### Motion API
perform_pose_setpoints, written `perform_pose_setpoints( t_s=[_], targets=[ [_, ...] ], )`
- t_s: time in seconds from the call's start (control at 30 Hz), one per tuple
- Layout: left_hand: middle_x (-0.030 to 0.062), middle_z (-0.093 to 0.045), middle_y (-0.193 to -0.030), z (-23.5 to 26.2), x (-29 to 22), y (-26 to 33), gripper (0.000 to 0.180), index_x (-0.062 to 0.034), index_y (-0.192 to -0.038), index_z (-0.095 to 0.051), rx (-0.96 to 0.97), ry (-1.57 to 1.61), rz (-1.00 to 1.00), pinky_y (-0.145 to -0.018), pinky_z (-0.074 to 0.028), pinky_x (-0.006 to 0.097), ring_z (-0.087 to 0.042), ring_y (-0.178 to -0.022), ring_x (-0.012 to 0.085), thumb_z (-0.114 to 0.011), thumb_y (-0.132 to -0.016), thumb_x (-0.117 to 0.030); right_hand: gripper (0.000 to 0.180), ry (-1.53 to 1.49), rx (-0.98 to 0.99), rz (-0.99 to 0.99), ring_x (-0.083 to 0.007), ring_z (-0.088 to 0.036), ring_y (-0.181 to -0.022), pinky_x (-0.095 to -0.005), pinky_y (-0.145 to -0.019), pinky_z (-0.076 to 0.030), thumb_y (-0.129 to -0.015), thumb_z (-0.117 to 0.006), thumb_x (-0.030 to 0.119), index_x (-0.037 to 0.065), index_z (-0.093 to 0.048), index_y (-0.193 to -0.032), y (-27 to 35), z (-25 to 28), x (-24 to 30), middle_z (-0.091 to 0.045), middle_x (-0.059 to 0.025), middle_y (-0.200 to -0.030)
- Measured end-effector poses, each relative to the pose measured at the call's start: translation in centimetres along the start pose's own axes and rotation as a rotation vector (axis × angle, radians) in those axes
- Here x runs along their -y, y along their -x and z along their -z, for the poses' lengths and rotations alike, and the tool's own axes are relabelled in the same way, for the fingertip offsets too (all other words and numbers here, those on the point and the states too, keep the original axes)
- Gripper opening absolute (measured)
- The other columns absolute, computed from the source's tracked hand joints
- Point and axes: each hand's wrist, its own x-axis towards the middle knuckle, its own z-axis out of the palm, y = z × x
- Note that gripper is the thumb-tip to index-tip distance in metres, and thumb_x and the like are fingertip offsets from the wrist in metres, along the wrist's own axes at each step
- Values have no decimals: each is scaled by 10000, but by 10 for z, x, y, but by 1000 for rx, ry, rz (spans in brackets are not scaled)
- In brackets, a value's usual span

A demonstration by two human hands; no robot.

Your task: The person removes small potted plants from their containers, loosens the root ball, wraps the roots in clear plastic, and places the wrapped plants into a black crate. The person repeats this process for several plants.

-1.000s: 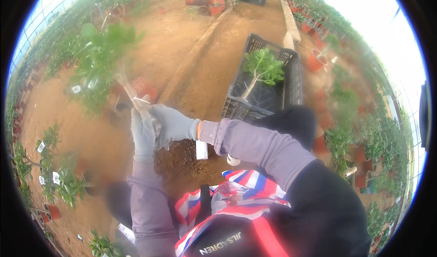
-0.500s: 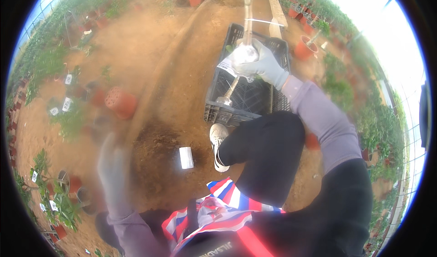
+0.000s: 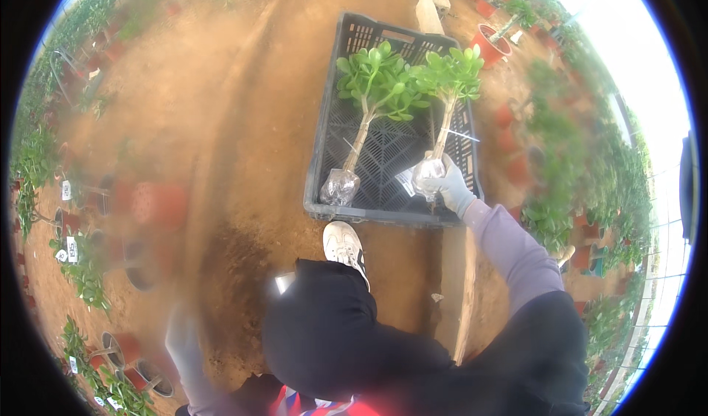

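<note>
In the head view, a black plastic crate (image 3: 391,113) stands on the brown soil, and two small green plants already lean inside it. The first plant (image 3: 369,91) rests near the crate's near-left corner, its root ball wrapped in clear plastic (image 3: 339,187) and lying against the near wall, with no hand on it. The second plant (image 3: 450,77) is toward the near-right corner, and the right hand (image 3: 446,184), in a pale glove, is closed around its wrapped root ball (image 3: 428,172), the fingers curled tight on the plastic so that almost no gap shows between them. I judge that placing this second plant is nearly done, because its base seems to reach the crate floor, though it is not yet released; most of the crate floor behind the two plants is free, so more plants could be added. The left hand (image 3: 181,335) is low at the left, over the soil near some red pots (image 3: 158,202), but it is strongly blurred, and I cannot tell whether its fingers are open or hold anything. A white shoe (image 3: 345,245) stands just before the crate's near edge.
</note>
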Motion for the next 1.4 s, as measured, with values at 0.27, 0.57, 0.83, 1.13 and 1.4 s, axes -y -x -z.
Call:
perform_pose_setpoints(
  t_s=[0.27,0.57,0.83,1.13,1.4],
  targets=[
    [164,-651,-1232,1,32,-5,363,71,-1300,-575,82,-32,124,-960,-486,332,-618,-1115,229,-572,-975,-89,796,-158,106,-222,-163,-645,-956,-318,-833,-563,-647,-847,-63,52,-480,-1343,-10,2,-5,-619,-31,-1064],
    [141,-613,-1318,-1,46,-15,384,80,-1348,-541,164,-52,226,-1014,-465,299,-586,-1204,192,-549,-986,-47,836,-209,289,-245,-162,-644,-960,-326,-837,-564,-587,-861,-82,51,-500,-1329,-3,-1,17,-632,-48,-1065],
    [165,-660,-1264,-22,46,-30,383,62,-1283,-611,136,-29,160,-1046,-458,363,-613,-1184,253,-635,-947,-121,850,-205,388,-260,-160,-658,-939,-313,-835,-567,-561,-840,-140,36,-515,-1327,-1,0,27,-639,-49,-1071],
    [156,-668,-1249,-34,45,-36,367,44,-1269,-626,168,-66,188,-1043,-458,366,-619,-1169,253,-610,-929,-92,845,-40,387,-305,-118,-623,-970,-279,-857,-535,-571,-842,-135,33,-517,-1332,-5,2,20,-627,-16,-1067],
    [143,-676,-1244,-40,52,-36,364,19,-1255,-645,189,-84,196,-1031,-464,362,-624,-1164,239,-621,-910,-94,830,119,481,-265,-111,-625,-966,-274,-858,-536,-588,-858,-99,28,-518,-1335,-27,-29,8,-637,-20,-1067]
  ],
)
